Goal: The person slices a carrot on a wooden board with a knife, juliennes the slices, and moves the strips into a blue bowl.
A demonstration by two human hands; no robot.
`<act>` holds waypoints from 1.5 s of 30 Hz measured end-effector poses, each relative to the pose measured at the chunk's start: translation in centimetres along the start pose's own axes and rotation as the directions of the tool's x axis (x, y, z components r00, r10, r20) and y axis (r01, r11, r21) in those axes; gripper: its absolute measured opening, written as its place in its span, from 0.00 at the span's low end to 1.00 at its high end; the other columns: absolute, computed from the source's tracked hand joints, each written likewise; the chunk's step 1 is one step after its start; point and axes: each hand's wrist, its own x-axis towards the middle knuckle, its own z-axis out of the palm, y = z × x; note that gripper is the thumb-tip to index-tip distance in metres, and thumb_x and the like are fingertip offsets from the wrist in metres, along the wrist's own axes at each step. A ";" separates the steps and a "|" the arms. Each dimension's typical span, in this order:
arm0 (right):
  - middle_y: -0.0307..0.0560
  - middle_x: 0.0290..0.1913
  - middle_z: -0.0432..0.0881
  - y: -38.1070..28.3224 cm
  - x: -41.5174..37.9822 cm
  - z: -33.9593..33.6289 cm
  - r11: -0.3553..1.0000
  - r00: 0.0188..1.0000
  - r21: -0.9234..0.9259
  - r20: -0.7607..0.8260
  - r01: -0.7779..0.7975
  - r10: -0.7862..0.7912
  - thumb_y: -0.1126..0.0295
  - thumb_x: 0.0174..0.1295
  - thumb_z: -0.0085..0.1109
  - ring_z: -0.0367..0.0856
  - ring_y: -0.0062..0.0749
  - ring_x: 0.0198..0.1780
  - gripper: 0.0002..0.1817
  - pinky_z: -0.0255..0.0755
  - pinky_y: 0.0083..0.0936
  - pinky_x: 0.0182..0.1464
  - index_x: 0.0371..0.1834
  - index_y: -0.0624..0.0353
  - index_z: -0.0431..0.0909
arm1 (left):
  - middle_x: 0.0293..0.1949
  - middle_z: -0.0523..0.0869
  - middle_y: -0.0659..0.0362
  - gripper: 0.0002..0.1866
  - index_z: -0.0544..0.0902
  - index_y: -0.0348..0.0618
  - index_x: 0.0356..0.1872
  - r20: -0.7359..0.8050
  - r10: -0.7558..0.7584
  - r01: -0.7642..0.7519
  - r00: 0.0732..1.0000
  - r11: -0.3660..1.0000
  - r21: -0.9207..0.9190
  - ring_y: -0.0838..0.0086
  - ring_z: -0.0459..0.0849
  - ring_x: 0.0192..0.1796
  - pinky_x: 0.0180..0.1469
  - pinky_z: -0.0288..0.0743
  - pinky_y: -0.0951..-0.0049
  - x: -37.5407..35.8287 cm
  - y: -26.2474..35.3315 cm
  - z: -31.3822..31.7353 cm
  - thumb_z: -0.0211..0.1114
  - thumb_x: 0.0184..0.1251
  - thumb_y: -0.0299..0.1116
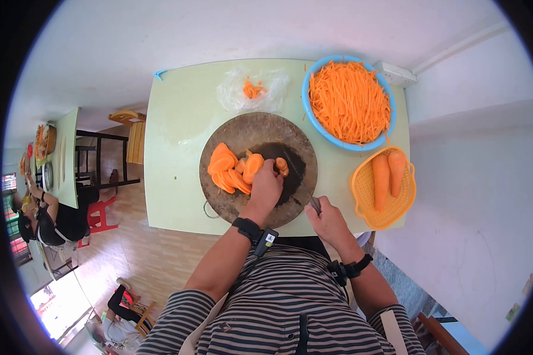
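A round wooden chopping board (pixel 231 207) lies on the pale green table, a dark wet patch near its middle. My right hand (pixel 330 222) is closed around the handle of a knife (pixel 309 194), whose blade is seen nearly edge-on over the board's right half. Fingers bent, my left hand (pixel 267 188) grips a carrot piece (pixel 282 166) beside the blade; the fingers partly hide it. Left of that hand, carrot slices (pixel 224 168) lie fanned out in a loose pile, with larger cut pieces (pixel 253 165) against the fingers.
Behind the board's right side stands a blue basin (pixel 307 109) heaped with carrot shreds. A yellow basket (pixel 367 219) at right holds two whole carrots (pixel 381 180). A plastic bag (pixel 228 93) with carrot scraps lies at the back. Other people sit off to the left.
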 end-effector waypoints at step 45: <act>0.66 0.40 0.84 -0.7 -2.2 2.7 0.998 0.993 -0.010 -0.100 0.069 -0.069 0.56 0.75 0.53 0.83 0.65 0.44 0.18 0.76 0.52 0.45 0.46 0.64 0.75 | 0.47 0.84 0.62 0.17 0.87 0.47 0.46 -0.112 0.614 -0.509 0.781 0.731 0.454 0.60 0.77 0.54 0.57 0.67 0.58 -0.1 -1.2 -1.4 0.72 0.52 0.28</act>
